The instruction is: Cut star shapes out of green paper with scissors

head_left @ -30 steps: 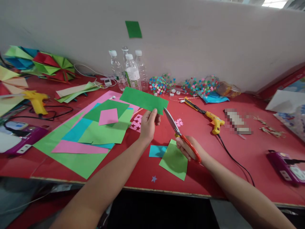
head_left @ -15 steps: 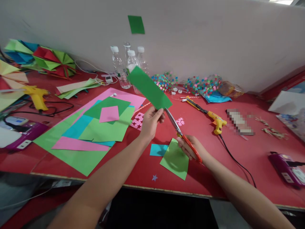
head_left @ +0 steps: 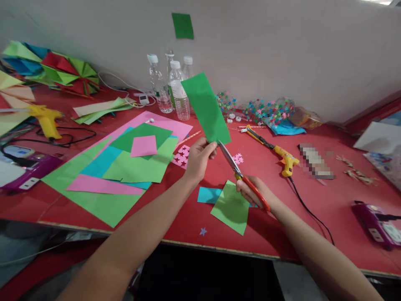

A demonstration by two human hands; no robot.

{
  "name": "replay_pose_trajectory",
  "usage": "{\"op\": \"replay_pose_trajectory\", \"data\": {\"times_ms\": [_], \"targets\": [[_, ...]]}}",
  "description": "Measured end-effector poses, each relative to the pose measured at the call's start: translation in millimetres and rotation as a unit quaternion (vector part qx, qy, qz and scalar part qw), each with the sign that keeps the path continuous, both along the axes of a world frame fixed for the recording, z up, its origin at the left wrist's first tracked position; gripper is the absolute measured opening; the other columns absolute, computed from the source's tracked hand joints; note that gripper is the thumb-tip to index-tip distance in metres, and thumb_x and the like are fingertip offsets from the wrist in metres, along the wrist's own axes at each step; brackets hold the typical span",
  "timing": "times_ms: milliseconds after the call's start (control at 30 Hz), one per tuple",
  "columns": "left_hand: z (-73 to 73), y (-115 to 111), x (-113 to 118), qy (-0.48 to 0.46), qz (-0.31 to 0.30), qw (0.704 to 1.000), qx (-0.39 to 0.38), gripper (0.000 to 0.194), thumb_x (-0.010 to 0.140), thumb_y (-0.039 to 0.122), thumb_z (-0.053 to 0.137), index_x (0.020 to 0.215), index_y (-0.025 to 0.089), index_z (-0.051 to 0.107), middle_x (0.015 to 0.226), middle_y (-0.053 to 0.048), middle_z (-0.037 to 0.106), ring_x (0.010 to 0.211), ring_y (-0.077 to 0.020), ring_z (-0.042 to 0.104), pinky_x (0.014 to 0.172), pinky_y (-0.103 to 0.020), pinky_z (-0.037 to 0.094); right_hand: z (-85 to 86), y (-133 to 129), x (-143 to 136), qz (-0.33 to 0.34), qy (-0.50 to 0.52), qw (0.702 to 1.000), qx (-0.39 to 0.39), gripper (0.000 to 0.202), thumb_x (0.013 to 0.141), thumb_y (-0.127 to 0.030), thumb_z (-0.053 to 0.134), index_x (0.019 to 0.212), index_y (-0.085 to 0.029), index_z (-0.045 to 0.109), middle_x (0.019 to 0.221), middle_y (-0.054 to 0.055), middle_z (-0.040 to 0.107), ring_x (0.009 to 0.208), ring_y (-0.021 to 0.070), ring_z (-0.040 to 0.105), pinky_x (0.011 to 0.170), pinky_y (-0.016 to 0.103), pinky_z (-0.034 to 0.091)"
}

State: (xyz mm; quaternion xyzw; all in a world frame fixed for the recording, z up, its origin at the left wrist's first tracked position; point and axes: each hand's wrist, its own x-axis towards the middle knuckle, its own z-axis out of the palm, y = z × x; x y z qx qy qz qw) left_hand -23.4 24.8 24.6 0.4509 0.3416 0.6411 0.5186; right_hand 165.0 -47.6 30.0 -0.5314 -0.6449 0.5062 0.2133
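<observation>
My left hand (head_left: 199,159) pinches the lower end of a dark green paper strip (head_left: 206,106), which stands tilted up above the table. In my right hand (head_left: 250,190) is a pair of scissors (head_left: 233,162) with red handles. The scissors' tips touch the strip's lower edge, close beside my left thumb; the blades look nearly closed. Under my right hand, a light green paper piece (head_left: 230,211) lies partly over a blue paper piece (head_left: 208,195). A pink sheet with star cut-outs (head_left: 181,157) lies left of my left hand, and small pink stars (head_left: 238,159) lie behind the scissors.
Stacked coloured paper (head_left: 94,209) covers the table's left. Plastic bottles (head_left: 161,90) stand near the wall. A yellow glue gun (head_left: 286,161) with a cord lies to the right, another glue gun (head_left: 46,119) to the left. Purple power strips (head_left: 374,223) sit at both sides.
The green strip has turned more upright, its top end swinging right and up. My right hand and the scissors have shifted slightly right. The view has tilted a little.
</observation>
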Motion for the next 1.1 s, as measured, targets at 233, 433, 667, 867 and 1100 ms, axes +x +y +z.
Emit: {"op": "replay_pose_trajectory", "data": {"times_ms": [233,433,667,867,1100], "targets": [[-1.3,1.1,-1.7,0.035,0.003,0.999,0.008,0.017,0.077,0.027,0.061,0.064,0.018,0.055,0.054,0.005,0.050,0.050,-0.0053,0.043,0.050,-0.019,0.036,-0.2,0.7,2.2,0.009,-0.009,1.000,0.014,0.051,0.082,-0.069,0.048,0.070,-0.019,0.049,0.039,-0.007,0.040,0.036,0.0081,0.035,0.042,0.024,0.031],[-3.9,3.4,-3.0,0.050,0.009,0.999,0.002,0.017,0.077,0.028,0.061,0.064,0.018,0.056,0.055,0.004,0.052,0.050,-0.0055,0.044,0.050,-0.019,0.036,-1.2,2.4,1.5,-0.007,-0.021,1.000,0.005,0.052,0.082,-0.069,0.046,0.067,-0.020,0.048,0.037,-0.007,0.038,0.034,0.0078,0.033,0.041,0.024,0.030],[-3.0,3.0,-2.8,0.049,0.006,0.999,0.010,0.020,0.077,0.028,0.061,0.061,0.018,0.054,0.054,0.004,0.051,0.049,-0.0054,0.043,0.049,-0.019,0.035,-3.2,2.6,2.7,-0.008,-0.020,1.000,-0.001,0.050,0.082,-0.068,0.047,0.067,-0.020,0.046,0.040,-0.008,0.037,0.032,0.0070,0.032,0.037,0.023,0.024],[-3.9,3.7,-3.6,0.059,0.007,0.998,0.006,0.021,0.077,0.028,0.061,0.061,0.018,0.053,0.054,0.004,0.051,0.049,-0.0060,0.044,0.049,-0.020,0.035,-5.0,2.7,3.7,-0.012,-0.022,1.000,-0.003,0.049,0.082,-0.067,0.049,0.067,-0.020,0.046,0.041,-0.007,0.037,0.033,0.0074,0.033,0.037,0.023,0.024],[-4.0,4.3,-2.9,0.045,0.001,0.999,-0.001,0.018,0.076,0.026,0.062,0.062,0.018,0.055,0.052,0.004,0.050,0.048,-0.0060,0.042,0.049,-0.020,0.034,0.9,3.0,1.4,-0.030,-0.036,0.999,-0.010,0.051,0.078,-0.069,0.054,0.065,-0.020,0.047,0.040,-0.006,0.038,0.034,0.0080,0.034,0.037,0.023,0.025]]}}
